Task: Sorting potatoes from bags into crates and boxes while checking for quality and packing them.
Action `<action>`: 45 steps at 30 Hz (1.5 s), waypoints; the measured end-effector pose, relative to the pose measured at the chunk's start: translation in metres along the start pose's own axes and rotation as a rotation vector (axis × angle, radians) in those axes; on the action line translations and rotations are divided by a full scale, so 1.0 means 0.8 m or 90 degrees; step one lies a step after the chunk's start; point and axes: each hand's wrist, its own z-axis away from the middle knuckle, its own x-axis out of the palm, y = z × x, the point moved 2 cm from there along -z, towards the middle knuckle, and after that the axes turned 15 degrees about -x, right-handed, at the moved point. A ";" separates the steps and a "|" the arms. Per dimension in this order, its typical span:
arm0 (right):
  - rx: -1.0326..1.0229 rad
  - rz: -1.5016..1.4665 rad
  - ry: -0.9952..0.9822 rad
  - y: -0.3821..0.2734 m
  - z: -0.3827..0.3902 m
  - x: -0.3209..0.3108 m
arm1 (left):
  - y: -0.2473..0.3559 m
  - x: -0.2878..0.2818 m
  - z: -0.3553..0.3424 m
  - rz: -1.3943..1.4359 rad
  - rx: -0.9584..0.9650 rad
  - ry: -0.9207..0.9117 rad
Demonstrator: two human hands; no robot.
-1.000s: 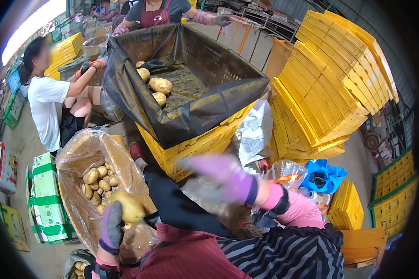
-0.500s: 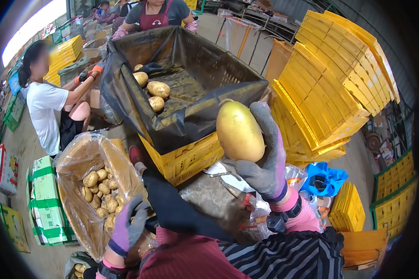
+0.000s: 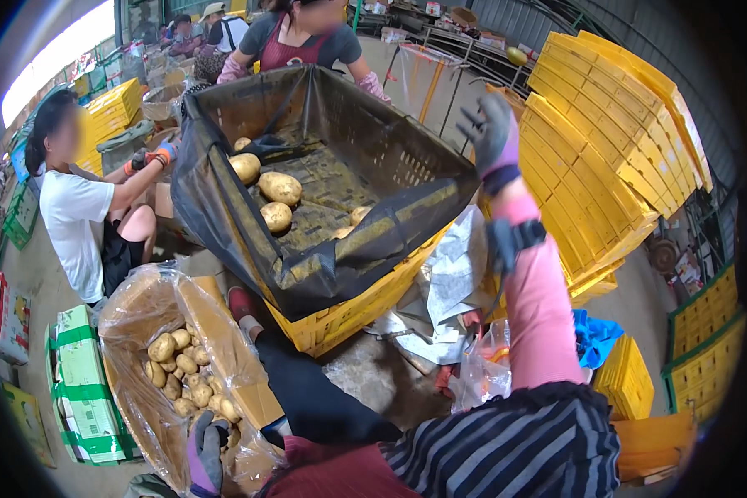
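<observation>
My right hand [image 3: 494, 137], in a grey-and-purple glove, is raised open beside the black-lined crate [image 3: 311, 295], with a potato [image 3: 517, 56] in the air above it. The crate sits on a yellow crate [image 3: 357, 315] and holds several large potatoes [image 3: 280, 189]. My left hand [image 3: 207, 452] is low in the plastic-lined cardboard box [image 3: 129, 349] among smaller potatoes [image 3: 183, 359], its fingers curled; what they hold I cannot make out.
A co-worker in white [image 3: 79, 224] squats at the left; another in a maroon apron [image 3: 286, 50] stands behind the crate. Stacked yellow crates [image 3: 598, 124] lean at the right. Green-taped cartons [image 3: 87, 382], a blue bag [image 3: 593, 336] and loose sheeting [image 3: 444, 282] lie around.
My right hand has risen to the upper right and let go of the potato it held, now airborne. My left hand has moved lower in the box.
</observation>
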 end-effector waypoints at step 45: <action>-0.026 0.158 -1.536 0.091 0.798 0.405 | -0.022 -0.290 0.032 0.565 0.338 0.310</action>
